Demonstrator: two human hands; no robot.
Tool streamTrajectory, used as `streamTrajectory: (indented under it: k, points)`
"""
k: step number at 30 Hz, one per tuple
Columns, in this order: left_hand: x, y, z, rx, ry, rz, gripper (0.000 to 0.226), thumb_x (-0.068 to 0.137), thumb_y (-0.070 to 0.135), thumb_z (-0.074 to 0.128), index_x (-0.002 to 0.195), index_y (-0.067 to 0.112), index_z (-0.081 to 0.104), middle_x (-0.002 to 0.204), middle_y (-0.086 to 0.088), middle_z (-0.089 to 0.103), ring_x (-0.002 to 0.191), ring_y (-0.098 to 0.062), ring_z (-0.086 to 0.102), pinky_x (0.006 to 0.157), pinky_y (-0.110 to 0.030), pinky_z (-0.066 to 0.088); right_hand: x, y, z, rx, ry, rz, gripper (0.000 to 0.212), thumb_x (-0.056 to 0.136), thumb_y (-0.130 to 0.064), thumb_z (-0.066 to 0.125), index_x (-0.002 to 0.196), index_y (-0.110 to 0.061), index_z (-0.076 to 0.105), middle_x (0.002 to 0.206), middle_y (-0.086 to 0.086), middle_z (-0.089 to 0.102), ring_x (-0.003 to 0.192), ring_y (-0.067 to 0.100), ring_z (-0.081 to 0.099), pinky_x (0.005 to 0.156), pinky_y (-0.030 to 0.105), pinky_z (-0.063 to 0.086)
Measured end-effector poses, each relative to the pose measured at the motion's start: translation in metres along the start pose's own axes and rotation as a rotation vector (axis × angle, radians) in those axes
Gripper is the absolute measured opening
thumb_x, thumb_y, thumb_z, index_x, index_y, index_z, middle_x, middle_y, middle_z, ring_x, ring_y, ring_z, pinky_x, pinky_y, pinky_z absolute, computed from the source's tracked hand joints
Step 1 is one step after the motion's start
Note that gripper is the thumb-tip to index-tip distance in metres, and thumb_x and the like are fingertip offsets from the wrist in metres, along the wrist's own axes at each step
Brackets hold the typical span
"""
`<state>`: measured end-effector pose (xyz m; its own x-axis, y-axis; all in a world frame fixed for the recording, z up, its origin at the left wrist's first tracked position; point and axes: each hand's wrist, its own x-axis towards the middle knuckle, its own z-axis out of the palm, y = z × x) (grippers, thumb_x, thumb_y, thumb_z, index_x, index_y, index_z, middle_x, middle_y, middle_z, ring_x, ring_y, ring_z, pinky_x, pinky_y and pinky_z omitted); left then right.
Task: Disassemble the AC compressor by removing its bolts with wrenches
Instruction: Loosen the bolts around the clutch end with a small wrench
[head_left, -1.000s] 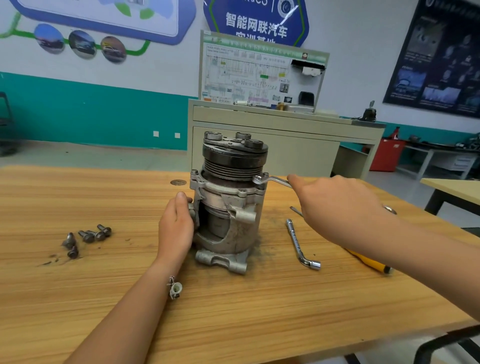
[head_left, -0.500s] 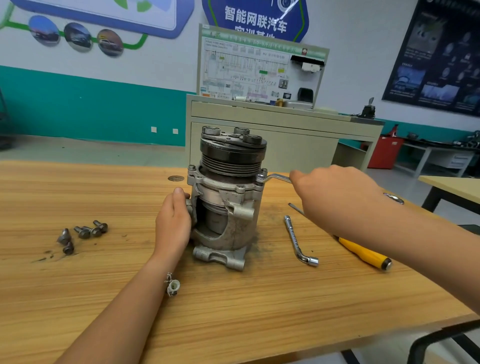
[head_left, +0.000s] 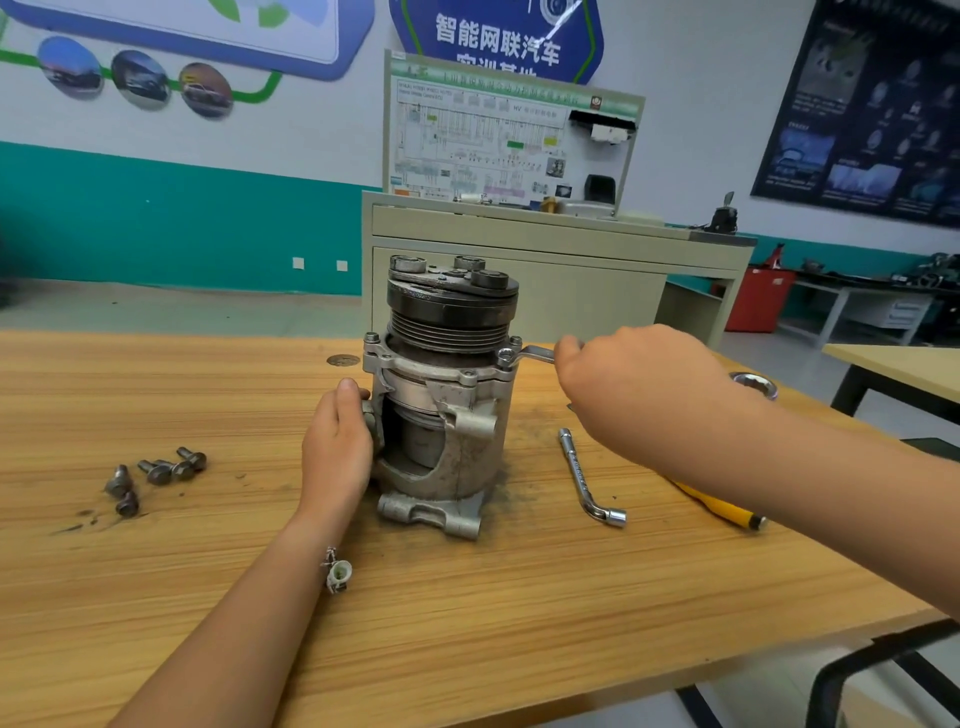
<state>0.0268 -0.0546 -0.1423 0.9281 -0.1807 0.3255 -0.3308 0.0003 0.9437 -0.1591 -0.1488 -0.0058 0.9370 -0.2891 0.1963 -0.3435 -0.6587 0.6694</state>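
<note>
The grey AC compressor (head_left: 447, 400) stands upright on the wooden table (head_left: 467, 623), black pulley on top. My left hand (head_left: 337, 447) grips its left side, fingers wrapped round the housing. My right hand (head_left: 639, 389) holds a ring wrench (head_left: 527, 355); the ring sits on a bolt (head_left: 506, 356) at the right edge of the compressor's flange. More bolts (head_left: 371, 338) stick up around the flange. The wrench's far end (head_left: 753, 385) pokes out behind my right wrist.
Several loose bolts (head_left: 156, 473) lie on the table to the left. An L-shaped socket wrench (head_left: 587, 480) lies right of the compressor, and a yellow-handled tool (head_left: 722, 506) shows under my right forearm. A beige cabinet (head_left: 545, 270) stands behind the table.
My right hand has swung the wrench handle a little farther back around the flange bolt. My left hand stays on the housing.
</note>
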Motion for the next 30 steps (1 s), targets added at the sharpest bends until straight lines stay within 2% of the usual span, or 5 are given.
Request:
streamTrajectory:
  k: [12,19,22,26,30]
  points:
    - [-0.007,0.002,0.000,-0.004,0.051,0.064,0.046,0.100,0.031,0.029,0.093,-0.003,0.060,0.086,-0.017,0.059,0.069,-0.013,0.047,0.063,-0.029,0.039,0.003,0.004,0.003,0.053,-0.038,0.028,0.018,0.091,-0.002,0.043,0.107,-0.008,0.047,0.058,0.000,0.030,0.046,0.014,0.028,0.039,0.024,0.025]
    - [-0.008,0.005,-0.002,-0.018,0.058,0.068,0.046,0.100,0.032,0.032,0.092,-0.002,0.061,0.088,-0.024,0.062,0.085,-0.037,0.057,0.075,-0.049,0.046,0.011,0.025,0.012,0.111,0.025,-0.005,0.033,0.096,-0.024,0.033,0.128,-0.020,0.043,0.059,-0.003,0.033,0.049,0.009,0.030,0.041,0.022,0.023]
    - [-0.009,0.007,-0.002,-0.035,0.054,0.066,0.046,0.099,0.033,0.032,0.093,-0.003,0.060,0.090,-0.025,0.062,0.085,-0.037,0.057,0.075,-0.051,0.047,0.021,0.043,0.023,0.057,0.061,-0.075,0.044,0.096,-0.019,0.031,0.140,-0.027,0.028,0.065,-0.004,0.045,0.051,0.009,0.036,0.042,0.021,0.026]
    - [-0.008,0.007,-0.001,-0.065,0.054,0.044,0.044,0.100,0.032,0.032,0.092,0.000,0.061,0.090,-0.024,0.062,0.087,-0.039,0.058,0.077,-0.054,0.048,0.049,0.040,0.041,0.006,0.131,-0.020,0.037,0.094,-0.008,0.038,0.128,-0.020,0.041,0.068,-0.002,0.044,0.052,0.012,0.039,0.040,0.023,0.025]
    - [-0.006,0.008,-0.003,-0.105,0.049,-0.014,0.037,0.101,0.033,0.030,0.083,0.028,0.062,0.081,-0.005,0.064,0.086,-0.030,0.061,0.080,-0.052,0.051,0.077,0.024,0.061,0.114,0.263,0.017,0.029,0.093,-0.003,0.040,0.120,-0.011,0.048,0.090,0.007,0.060,0.089,0.026,0.056,0.077,0.034,0.045]
